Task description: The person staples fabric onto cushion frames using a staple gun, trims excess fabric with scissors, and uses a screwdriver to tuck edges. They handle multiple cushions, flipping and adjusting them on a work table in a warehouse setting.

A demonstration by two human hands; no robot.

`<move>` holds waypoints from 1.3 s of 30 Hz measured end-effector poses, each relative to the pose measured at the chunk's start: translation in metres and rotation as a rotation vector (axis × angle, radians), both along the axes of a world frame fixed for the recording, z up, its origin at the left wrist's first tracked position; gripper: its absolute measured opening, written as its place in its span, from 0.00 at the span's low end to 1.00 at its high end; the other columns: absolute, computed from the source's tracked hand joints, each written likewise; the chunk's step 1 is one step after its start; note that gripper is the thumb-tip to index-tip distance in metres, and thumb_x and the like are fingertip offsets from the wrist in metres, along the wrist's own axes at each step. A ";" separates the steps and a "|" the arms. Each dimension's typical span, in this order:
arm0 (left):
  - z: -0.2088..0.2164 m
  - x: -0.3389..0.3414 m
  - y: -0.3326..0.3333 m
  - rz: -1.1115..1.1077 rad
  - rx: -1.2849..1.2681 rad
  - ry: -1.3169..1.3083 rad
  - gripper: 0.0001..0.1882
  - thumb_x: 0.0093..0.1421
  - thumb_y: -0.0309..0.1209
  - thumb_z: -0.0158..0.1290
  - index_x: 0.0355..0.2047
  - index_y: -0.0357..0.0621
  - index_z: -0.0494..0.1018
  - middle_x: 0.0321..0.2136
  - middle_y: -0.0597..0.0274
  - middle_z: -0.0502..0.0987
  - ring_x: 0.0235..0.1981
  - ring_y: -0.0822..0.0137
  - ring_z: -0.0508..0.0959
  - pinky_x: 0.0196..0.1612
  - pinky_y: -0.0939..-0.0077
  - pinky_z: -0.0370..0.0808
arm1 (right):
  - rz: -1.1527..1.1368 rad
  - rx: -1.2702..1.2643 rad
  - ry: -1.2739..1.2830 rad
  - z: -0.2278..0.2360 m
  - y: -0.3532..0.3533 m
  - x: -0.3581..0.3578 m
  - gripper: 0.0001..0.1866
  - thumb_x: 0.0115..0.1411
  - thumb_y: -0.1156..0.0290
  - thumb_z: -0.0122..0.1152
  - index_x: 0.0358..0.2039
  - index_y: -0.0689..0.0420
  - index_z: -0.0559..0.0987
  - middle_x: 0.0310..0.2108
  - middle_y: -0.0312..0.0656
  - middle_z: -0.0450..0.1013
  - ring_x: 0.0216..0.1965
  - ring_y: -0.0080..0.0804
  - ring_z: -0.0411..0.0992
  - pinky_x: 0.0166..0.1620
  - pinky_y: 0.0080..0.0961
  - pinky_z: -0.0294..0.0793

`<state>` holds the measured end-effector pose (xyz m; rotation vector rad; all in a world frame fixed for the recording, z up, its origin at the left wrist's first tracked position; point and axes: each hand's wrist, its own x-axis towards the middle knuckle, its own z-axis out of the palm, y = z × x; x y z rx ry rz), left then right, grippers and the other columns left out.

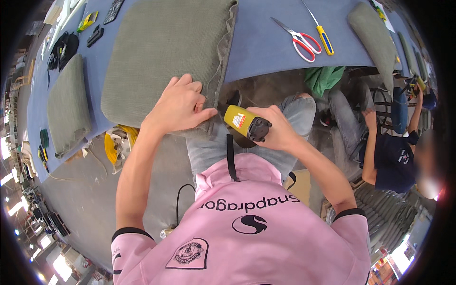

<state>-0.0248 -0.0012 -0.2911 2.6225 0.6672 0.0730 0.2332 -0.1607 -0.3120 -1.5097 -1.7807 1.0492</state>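
A large grey-green fabric cushion point(166, 52) lies on the blue-topped table, its raw, wavy fabric edge running down the right side. My left hand point(180, 105) rests on its near right corner, fingers curled and thumb stretched toward that edge. In my right hand point(278, 126) is a yellow and black staple gun point(242, 121), gripped from the right. The tool's nose is beside the cushion's edge, close to my left thumb. Whether it touches the fabric, I cannot tell.
Red-handled scissors point(304, 43) and a yellow-blue screwdriver point(325, 40) lie on the table point(266, 52) at the right. Smaller cushions point(69, 104) sit at both sides. Green cloth point(324, 78) hangs below the table edge. A co-worker point(392, 156) sits at the far right.
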 end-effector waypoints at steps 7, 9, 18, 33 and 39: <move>-0.012 -0.009 0.026 -0.095 -0.253 -0.049 0.22 0.61 0.39 0.66 0.17 0.39 0.72 0.26 0.64 0.62 0.38 0.60 0.65 0.48 0.63 0.63 | 0.009 0.040 -0.017 0.009 -0.001 -0.003 0.26 0.40 0.78 0.78 0.44 0.61 0.83 0.32 0.55 0.82 0.37 0.61 0.80 0.37 0.43 0.80; -0.011 -0.010 0.024 -0.089 -0.260 -0.058 0.21 0.61 0.39 0.65 0.18 0.39 0.72 0.26 0.64 0.61 0.38 0.60 0.65 0.49 0.62 0.63 | 0.029 0.013 -0.010 0.006 0.001 -0.005 0.27 0.39 0.78 0.78 0.44 0.60 0.83 0.33 0.55 0.82 0.37 0.62 0.80 0.37 0.43 0.80; -0.029 -0.008 0.016 -0.036 -0.231 -0.124 0.19 0.62 0.40 0.65 0.21 0.40 0.76 0.26 0.64 0.63 0.36 0.59 0.64 0.47 0.62 0.62 | -0.022 0.085 -0.060 -0.017 -0.003 -0.012 0.29 0.40 0.75 0.80 0.47 0.61 0.84 0.32 0.56 0.83 0.35 0.59 0.81 0.38 0.44 0.80; 0.002 -0.020 0.001 -0.029 -0.156 0.038 0.19 0.62 0.40 0.66 0.19 0.42 0.78 0.28 0.64 0.65 0.40 0.60 0.66 0.49 0.62 0.62 | -0.013 -0.032 -0.004 0.010 -0.015 -0.015 0.25 0.43 0.77 0.78 0.46 0.61 0.84 0.33 0.56 0.82 0.39 0.62 0.80 0.40 0.44 0.79; -0.006 -0.024 0.005 -0.023 -0.259 -0.030 0.20 0.62 0.41 0.66 0.20 0.41 0.77 0.27 0.64 0.62 0.39 0.59 0.64 0.49 0.63 0.61 | -0.007 -0.023 0.046 0.011 -0.011 -0.020 0.25 0.43 0.78 0.77 0.46 0.62 0.83 0.33 0.57 0.82 0.39 0.63 0.79 0.40 0.43 0.79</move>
